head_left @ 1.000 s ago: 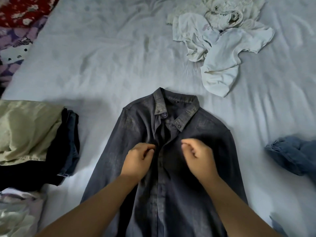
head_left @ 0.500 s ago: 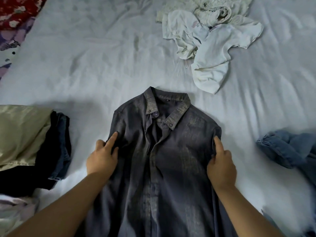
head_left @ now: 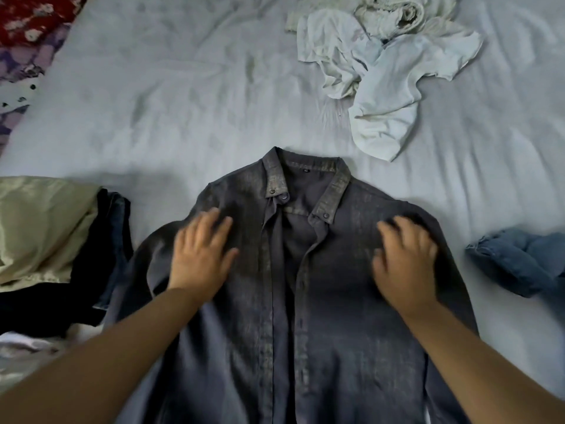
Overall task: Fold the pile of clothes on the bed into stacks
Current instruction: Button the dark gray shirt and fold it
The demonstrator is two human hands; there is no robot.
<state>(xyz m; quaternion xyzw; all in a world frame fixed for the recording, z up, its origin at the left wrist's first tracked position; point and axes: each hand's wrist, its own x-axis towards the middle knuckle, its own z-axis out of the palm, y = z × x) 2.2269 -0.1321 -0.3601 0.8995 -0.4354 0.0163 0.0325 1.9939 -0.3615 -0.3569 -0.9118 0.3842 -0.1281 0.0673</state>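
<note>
Half a second ago both hands pinched the outer side seams of the grey button-up shirt (head_left: 321,301); they now lie on top of its chest instead. The left hand (head_left: 200,255) rests palm down with fingers spread on the left chest panel, and the right hand (head_left: 405,261) rests on the right panel with fingers loosely bent and blurred, so whether they press flat or gather cloth cannot be told. The shirt lies face up in the middle of the pale bedsheet (head_left: 183,102), collar away from the person, its placket parted below the collar and its shoulders wider apart than before. Its left sleeve edge lies just beside the folded stack of olive and dark garments (head_left: 46,234) at the left. A crumpled blue denim piece (head_left: 519,261) sits near the right shoulder, apart from it. The heap of white clothes (head_left: 382,71) lies beyond the collar to the right, not touching. Bare sheet stretches above the collar and toward the upper left, up to the patterned fabric (head_left: 27,35) in that corner.
</note>
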